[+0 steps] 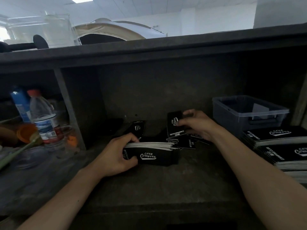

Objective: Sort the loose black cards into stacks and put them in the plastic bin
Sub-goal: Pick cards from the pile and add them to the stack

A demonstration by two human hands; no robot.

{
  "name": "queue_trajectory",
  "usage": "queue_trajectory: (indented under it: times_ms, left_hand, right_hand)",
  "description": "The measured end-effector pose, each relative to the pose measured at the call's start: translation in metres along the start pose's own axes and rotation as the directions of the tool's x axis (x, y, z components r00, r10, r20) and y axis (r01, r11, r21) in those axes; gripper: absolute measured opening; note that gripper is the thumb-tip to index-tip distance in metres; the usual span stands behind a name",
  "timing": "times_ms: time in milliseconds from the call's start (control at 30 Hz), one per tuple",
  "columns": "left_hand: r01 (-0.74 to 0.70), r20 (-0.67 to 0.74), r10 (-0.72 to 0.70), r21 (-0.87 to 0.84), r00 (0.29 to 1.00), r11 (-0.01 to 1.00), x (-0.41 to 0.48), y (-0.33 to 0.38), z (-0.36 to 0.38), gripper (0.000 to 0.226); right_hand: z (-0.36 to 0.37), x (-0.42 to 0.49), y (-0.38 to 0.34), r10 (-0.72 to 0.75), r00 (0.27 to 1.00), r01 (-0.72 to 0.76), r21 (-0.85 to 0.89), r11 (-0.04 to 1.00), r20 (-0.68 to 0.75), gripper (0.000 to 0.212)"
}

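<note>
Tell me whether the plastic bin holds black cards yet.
None visible. The plastic bin is open-topped, and only a pale grey piece shows inside; its near floor is hidden.

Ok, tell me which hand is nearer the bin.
Right. The right hand, holding cards, is just left of the bin; the left hand grips a stack farther left.

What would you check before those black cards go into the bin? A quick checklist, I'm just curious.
1. Left hand grips the big stack: ok.
2. Big stack's edges squared: not ok, its cards fan out.
3. Right hand holds the small stack: ok.
4. Loose cards all gathered: not ok, several lie on the shelf.
5. Plastic bin open on top: ok.
</note>
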State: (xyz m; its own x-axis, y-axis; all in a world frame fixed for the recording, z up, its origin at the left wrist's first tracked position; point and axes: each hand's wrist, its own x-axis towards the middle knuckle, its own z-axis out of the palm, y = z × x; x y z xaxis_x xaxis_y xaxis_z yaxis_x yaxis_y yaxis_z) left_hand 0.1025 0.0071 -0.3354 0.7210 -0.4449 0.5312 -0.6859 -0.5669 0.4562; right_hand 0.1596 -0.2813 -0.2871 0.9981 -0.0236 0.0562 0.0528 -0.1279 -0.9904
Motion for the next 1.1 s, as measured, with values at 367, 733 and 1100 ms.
queue_trajectory:
  times_ms: [367, 733, 1100]
  left_hand:
    - [-0.020, 0.005, 0.021, -0.072, 1.000, 0.997, 0.002, -0.001, 0.003, 0.035]
    - [0.053, -0.035, -0.057, -0.121, 0.998, 0.991, 0.002, -0.001, 0.004, 0.058]
    - [0.004, 0.021, -0.002, -0.115, 1.000, 0.993, 0.001, 0.002, 0.003, 0.071]
  right_hand:
    - [0.013, 0.001, 0.004, -0.166, 0.986, 0.164, 0.052, 0.985, 0.028, 0.032]
    - [0.014, -0.007, 0.008, -0.115, 0.856, 0.295, -0.293, 0.910, 0.504, 0.020]
    - [0.007, -0.011, 0.000, -0.023, 0.800, 0.277, -0.335, 0.901, 0.599, 0.021]
